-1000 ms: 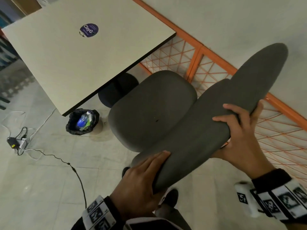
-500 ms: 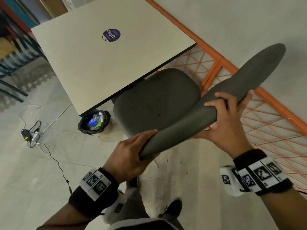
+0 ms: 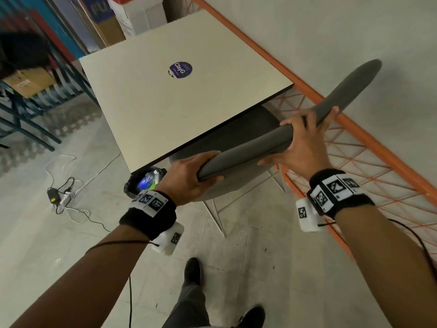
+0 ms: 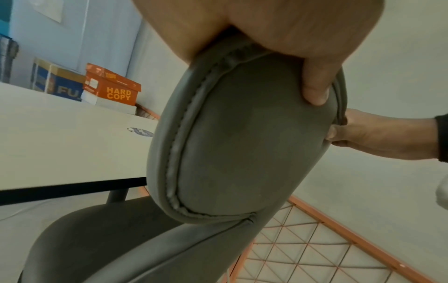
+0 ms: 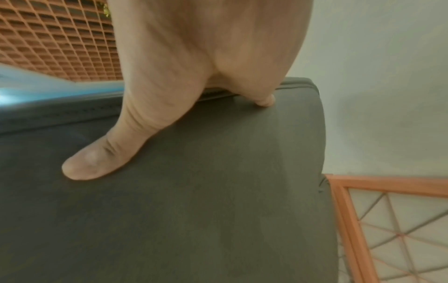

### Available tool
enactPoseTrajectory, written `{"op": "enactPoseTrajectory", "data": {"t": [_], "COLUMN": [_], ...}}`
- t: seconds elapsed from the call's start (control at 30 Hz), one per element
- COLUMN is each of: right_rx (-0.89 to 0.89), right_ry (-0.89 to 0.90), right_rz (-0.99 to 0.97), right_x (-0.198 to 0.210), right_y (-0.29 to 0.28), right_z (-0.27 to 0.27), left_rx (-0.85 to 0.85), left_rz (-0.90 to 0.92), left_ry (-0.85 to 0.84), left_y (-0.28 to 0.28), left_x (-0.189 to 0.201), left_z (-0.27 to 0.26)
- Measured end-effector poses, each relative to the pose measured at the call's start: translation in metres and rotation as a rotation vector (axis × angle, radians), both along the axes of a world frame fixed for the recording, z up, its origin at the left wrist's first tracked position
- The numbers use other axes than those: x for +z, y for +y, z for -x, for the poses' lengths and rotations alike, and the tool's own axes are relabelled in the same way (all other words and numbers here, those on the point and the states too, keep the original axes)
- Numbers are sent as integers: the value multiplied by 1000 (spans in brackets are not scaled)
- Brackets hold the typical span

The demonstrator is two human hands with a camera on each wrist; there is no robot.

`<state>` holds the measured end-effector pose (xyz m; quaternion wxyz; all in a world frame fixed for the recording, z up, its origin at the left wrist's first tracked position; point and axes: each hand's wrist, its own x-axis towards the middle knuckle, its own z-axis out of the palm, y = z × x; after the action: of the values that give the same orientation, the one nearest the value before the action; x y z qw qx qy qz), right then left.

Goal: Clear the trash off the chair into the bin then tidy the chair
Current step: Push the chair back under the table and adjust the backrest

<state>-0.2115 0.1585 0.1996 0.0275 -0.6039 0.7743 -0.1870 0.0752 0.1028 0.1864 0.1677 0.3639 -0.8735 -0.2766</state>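
Observation:
A grey padded chair (image 3: 243, 147) stands with its seat (image 3: 238, 129) mostly under the cream table (image 3: 165, 105). My left hand (image 3: 191, 178) grips the left end of the chair's backrest (image 4: 242, 143), thumb on its front face. My right hand (image 3: 300, 140) grips the top edge of the backrest (image 5: 194, 201) further right, thumb on the padding. A black bin (image 3: 142, 183) with a blue bottle and other trash sits on the floor under the table's near corner, just left of my left wrist. Nothing lies on the part of the seat that shows.
An orange mesh barrier (image 3: 369, 176) runs along the white wall on the right. A charger and cables (image 3: 63, 197) lie on the tiled floor at left. Cardboard boxes (image 4: 111, 90) stand beyond the table. My shoes (image 3: 192, 271) are below the chair.
The chair has slid forward under the table, so the tabletop now covers most of the seat. Both hands kept their grip on the backrest and my arms have stretched out.

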Motion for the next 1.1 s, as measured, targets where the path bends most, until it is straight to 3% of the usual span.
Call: {"op": "enactPoseTrajectory", "data": {"t": [0.17,0.5,0.97,1.1], "right_rx": [-17,-47,-58,-52], "right_ry": [-63,-10,116,56], "right_rz": [-37,-72,-50,47], "right_x": [8,6,-6,-18], "right_y": [-11,6,16,3], "right_z": [13,0,-20,-14], "left_rx": [-9,78,-94,-109], "left_rz": [47,67,116,166], "left_ry": [3,123,201,252], "left_y": [-9,4,-16,-28], "left_x": [-2,-15,-26,-30], "left_z": [15,7,4,8]}}
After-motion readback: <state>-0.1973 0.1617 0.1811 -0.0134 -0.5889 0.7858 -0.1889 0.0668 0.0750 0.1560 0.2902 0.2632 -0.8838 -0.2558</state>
